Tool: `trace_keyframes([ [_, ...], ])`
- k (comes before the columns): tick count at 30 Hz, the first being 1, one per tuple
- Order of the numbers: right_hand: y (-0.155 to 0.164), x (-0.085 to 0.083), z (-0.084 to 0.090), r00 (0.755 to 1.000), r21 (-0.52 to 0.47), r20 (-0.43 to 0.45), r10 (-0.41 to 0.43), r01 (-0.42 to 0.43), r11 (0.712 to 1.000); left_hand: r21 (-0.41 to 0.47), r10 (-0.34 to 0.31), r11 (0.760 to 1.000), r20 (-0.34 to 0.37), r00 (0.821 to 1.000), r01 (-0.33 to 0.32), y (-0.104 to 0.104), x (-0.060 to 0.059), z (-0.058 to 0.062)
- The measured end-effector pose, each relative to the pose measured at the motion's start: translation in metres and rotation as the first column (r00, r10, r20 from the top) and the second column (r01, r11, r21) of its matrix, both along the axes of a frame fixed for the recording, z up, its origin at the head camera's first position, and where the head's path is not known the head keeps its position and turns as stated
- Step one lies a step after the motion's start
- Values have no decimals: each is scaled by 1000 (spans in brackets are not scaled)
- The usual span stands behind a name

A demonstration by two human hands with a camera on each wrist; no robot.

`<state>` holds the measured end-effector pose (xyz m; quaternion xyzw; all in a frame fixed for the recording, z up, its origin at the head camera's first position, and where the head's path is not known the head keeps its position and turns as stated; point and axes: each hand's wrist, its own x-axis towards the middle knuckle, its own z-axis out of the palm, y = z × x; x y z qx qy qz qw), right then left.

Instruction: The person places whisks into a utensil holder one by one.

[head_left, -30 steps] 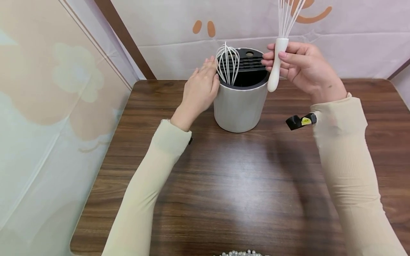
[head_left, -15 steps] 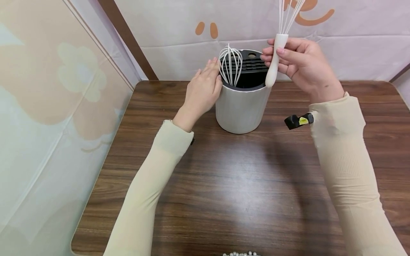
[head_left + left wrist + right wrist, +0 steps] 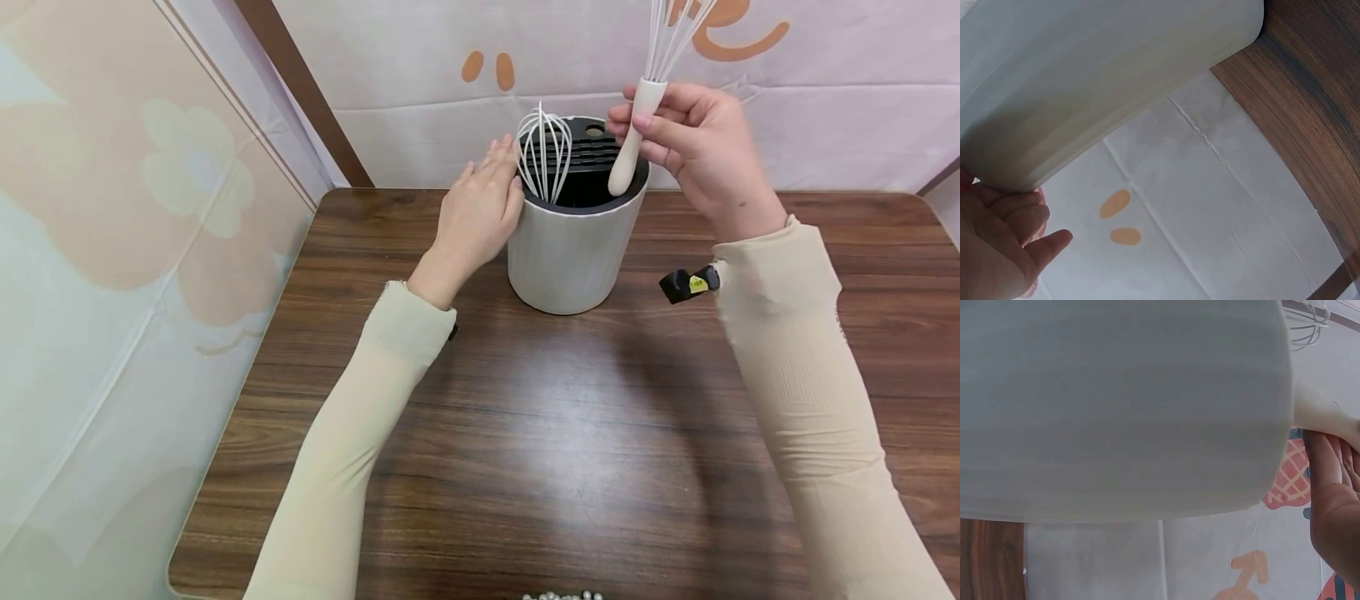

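Note:
A white utensil holder (image 3: 572,258) with a black slotted insert (image 3: 588,154) stands upright near the back of the table. One white whisk (image 3: 543,154) stands in it at the left, wires up. My left hand (image 3: 480,208) rests on the holder's left side at the rim, fingers extended; the left wrist view shows its fingers at the pale wall (image 3: 1104,81). With my right hand (image 3: 697,146) I pinch a second white whisk by its handle (image 3: 636,137), wires up and tilted. The handle's lower end overlaps the holder's dark opening. Its wire tops run out of the head view.
The brown wooden table (image 3: 555,433) reaches back to a pale printed curtain (image 3: 405,75), with another curtain (image 3: 112,250) along the left. Part of a beaded item (image 3: 562,596) shows at the bottom edge.
My right hand has moved left with the held whisk, bringing its handle end from beside the rim to over the holder's opening. The left hand stays on the holder.

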<state>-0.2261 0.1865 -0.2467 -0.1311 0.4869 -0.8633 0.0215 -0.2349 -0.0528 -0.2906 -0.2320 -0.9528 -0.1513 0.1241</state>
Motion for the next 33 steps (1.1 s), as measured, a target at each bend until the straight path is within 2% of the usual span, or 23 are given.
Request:
trace_keyframes([
  [6,-1,-2,-4,1000,79,-16,3,-1,997,7,2,1000,2,1000,-2,0,0,0],
  [16,-1,-4,-9,1000,107,-5,-26,26,994,10,9,1000,9,1000,-9,-1,-1,1],
  [33,1,-6,-13,997,37,13,-74,73,997,26,12,1000,17,1000,-12,-3,0,0],
])
